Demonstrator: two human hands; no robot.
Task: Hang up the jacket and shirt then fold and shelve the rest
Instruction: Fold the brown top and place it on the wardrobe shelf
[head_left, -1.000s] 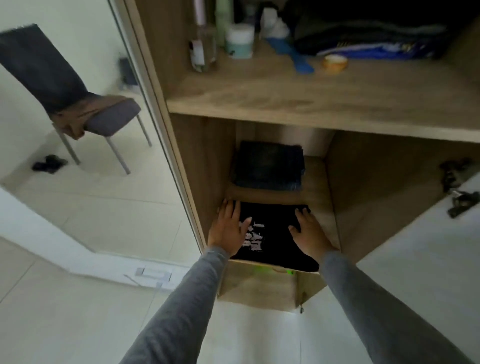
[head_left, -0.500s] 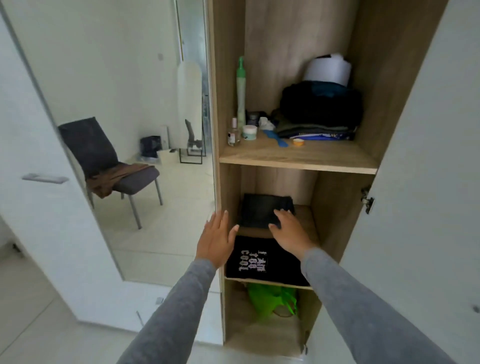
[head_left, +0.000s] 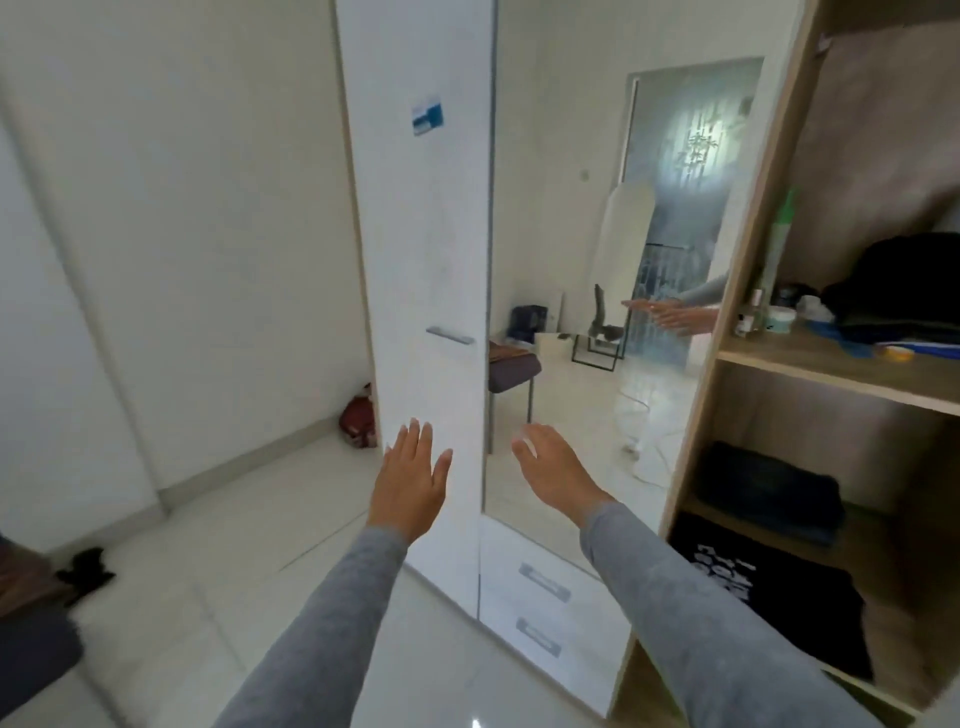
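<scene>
A folded black T-shirt with white lettering lies at the front of the lower wardrobe shelf. Behind it sits a folded dark garment. My left hand is held up in the air with straight fingers, in front of the white wardrobe door. To its right, my right hand hovers with relaxed fingers before the mirror. Both hands hold nothing and are well left of the shelves.
The upper shelf carries bottles, a jar, tape and a dark pile of clothes. A red bag sits on the floor by the wall. Black items lie on the tiles at left. Two drawers are under the mirror.
Both hands have left the black T-shirt on the shelf and moved up and away. My view has swung left, from the shelves toward the mirror and white door.
</scene>
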